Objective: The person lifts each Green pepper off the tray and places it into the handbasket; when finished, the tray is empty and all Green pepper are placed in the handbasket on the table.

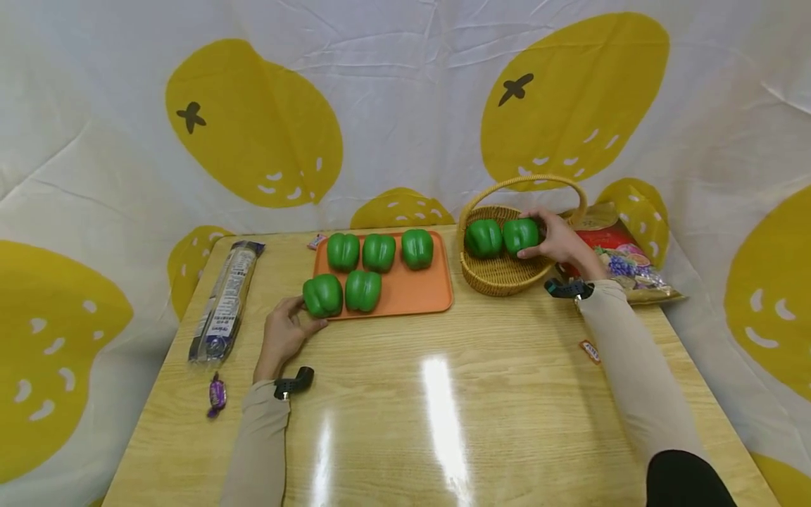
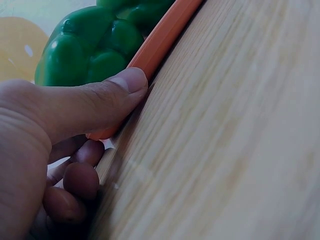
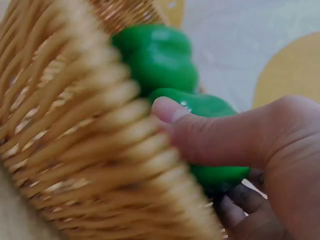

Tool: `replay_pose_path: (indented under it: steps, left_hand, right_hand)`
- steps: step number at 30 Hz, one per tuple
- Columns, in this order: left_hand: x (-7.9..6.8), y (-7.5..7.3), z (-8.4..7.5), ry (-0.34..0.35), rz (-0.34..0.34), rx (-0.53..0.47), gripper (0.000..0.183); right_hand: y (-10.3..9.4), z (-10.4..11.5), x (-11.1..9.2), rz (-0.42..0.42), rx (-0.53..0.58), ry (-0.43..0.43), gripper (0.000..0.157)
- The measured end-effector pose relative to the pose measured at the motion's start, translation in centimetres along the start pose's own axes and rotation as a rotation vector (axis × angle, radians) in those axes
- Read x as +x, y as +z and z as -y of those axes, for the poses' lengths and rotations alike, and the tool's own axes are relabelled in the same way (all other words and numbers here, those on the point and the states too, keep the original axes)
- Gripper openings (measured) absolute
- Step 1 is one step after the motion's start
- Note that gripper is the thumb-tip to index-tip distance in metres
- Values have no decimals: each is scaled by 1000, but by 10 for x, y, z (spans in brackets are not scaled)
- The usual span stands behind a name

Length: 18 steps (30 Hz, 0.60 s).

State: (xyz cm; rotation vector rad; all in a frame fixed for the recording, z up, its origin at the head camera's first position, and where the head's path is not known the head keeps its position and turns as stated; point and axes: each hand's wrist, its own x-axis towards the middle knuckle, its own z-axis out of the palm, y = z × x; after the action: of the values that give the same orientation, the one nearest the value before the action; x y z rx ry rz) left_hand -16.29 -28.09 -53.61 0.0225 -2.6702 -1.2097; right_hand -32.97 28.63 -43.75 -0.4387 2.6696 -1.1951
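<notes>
My left hand (image 1: 284, 334) holds the near left corner of an orange tray (image 1: 421, 290), its thumb on the rim and fingers curled below, as the left wrist view shows. Several green bell peppers stand on that tray, the closest one (image 1: 323, 296) right beside the hand. At the right, a wicker basket (image 1: 500, 284) with a tall handle contains two more. My right hand (image 1: 559, 241) reaches in under the handle and grips the right-hand bell pepper (image 1: 519, 237), thumb on the near side. The other bell pepper (image 3: 162, 60) sits against it.
Left of the tray lies a long clear-and-dark packet (image 1: 227, 303), with a purple-wrapped candy (image 1: 217, 396) nearer me. A red and gold bag (image 1: 624, 257) leans behind my right wrist. One small red wrapper (image 1: 590, 351) lies by the right sleeve. Patterned cloth hangs behind the table.
</notes>
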Motion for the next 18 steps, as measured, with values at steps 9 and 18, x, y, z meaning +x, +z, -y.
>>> replay_pose_path:
  steps: [9, 18]
  left_hand:
    - [0, -2, -2, 3, 2, 5, 74]
    - [0, -1, -1, -18, 3, -18, 69]
  right_hand:
    - [7, -8, 10, -12, -104, 18, 83]
    - [10, -9, 10, -36, -205, -13, 96]
